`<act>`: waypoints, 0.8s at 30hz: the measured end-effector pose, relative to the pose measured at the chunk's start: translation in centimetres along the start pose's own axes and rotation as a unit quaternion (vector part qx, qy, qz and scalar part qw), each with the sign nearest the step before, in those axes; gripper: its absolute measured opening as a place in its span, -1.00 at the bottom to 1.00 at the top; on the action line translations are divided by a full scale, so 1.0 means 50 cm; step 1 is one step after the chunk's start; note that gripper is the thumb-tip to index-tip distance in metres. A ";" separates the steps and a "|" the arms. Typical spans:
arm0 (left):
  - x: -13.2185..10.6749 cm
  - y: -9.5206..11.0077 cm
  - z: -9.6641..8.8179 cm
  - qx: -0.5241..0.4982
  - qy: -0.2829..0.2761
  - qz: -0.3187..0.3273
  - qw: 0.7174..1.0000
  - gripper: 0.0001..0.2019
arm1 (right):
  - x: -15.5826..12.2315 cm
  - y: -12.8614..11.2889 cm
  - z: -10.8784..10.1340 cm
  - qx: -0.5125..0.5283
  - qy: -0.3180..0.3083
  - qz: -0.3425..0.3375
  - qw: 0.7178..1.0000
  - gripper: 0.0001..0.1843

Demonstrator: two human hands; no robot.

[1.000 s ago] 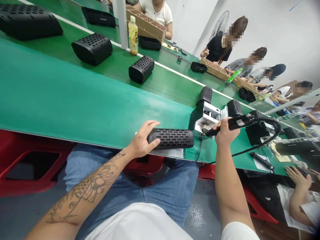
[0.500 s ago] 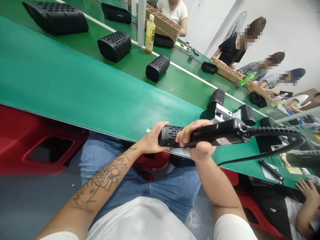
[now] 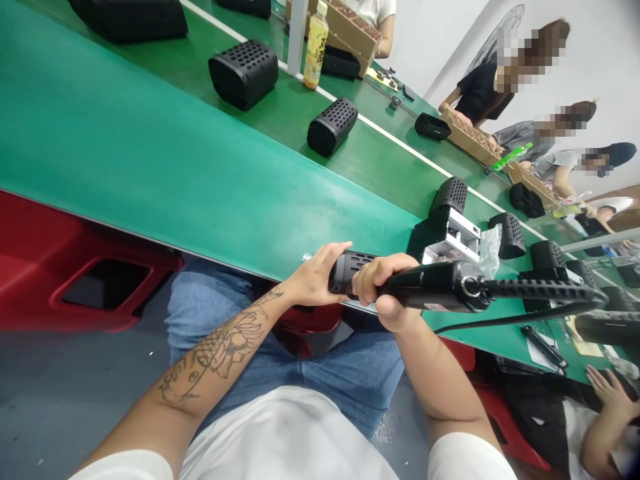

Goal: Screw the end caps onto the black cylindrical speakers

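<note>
My left hand is wrapped around the end of a black speaker housing with a slotted grille, held at the near edge of the green bench. In my right hand lies a black corded electric screwdriver, roughly level and pointing left at the housing. Its tip is hidden behind my fingers, so contact with the housing cannot be made out. A thick black cable runs off the screwdriver's back end to the right. Just beyond stands a white metal bracketed device.
Black perforated housings, one of them nearby, stand along the green bench. A yellow-labelled bottle stands by a post. Several people work across the bench; a co-worker's hand shows at right. A red stool is at left.
The view has shifted, so the bench items sit further right and the far ones higher. The screwdriver's back end has dipped slightly. Both hands keep their hold.
</note>
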State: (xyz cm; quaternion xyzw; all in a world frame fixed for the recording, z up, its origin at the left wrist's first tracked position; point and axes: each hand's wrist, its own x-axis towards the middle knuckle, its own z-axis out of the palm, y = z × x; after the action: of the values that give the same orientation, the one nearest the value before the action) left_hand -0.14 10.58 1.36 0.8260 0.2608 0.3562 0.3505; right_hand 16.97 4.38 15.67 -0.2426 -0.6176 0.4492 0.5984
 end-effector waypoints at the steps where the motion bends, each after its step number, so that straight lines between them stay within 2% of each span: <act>1: 0.000 -0.003 0.002 -0.004 0.008 0.010 1.000 0.24 | 0.001 0.001 -0.001 0.007 0.000 0.006 1.000 -0.54; 4: 0.001 -0.009 0.004 -0.012 0.019 0.026 0.999 0.23 | 0.004 0.005 -0.007 0.017 -0.004 0.028 0.999 -0.51; 11: 0.004 -0.010 0.001 -0.020 0.017 0.007 1.000 0.22 | -0.018 0.041 -0.014 -0.030 0.007 0.085 0.996 -0.36; 13: 0.003 -0.007 -0.001 -0.015 0.026 0.017 0.999 0.23 | -0.015 0.038 -0.010 -0.030 0.005 0.088 0.996 -0.34; 15: -0.003 -0.001 -0.010 -0.010 0.021 0.036 0.999 0.21 | -0.002 0.013 -0.021 -0.024 0.022 0.071 0.997 -0.35; 17: -0.014 0.004 -0.028 -0.008 0.008 0.063 0.998 0.16 | 0.015 -0.033 -0.060 -0.041 0.088 0.033 0.995 -0.36; 19: -0.021 0.000 -0.052 0.000 0.008 0.086 0.996 0.08 | 0.026 -0.089 -0.130 -0.096 0.199 -0.033 0.975 -0.38; 21: -0.010 -0.016 -0.078 0.015 0.040 0.080 0.996 0.00 | 0.026 -0.133 -0.220 -0.189 0.312 -0.101 0.926 -0.43; 23: 0.035 -0.042 -0.097 0.032 0.090 0.037 0.995 -0.02 | 0.016 -0.153 -0.310 -0.265 0.376 -0.105 0.882 -0.42; 24: 0.072 -0.059 -0.101 0.038 0.119 0.007 0.992 -0.02 | 0.008 -0.153 -0.348 -0.288 0.393 -0.100 0.868 -0.40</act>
State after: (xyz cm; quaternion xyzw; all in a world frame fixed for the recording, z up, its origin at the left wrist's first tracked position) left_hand -2.36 16.83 3.10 0.7925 0.3082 0.4440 0.2826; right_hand 35.39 5.64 20.27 -0.4972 -0.4544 0.0567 0.7369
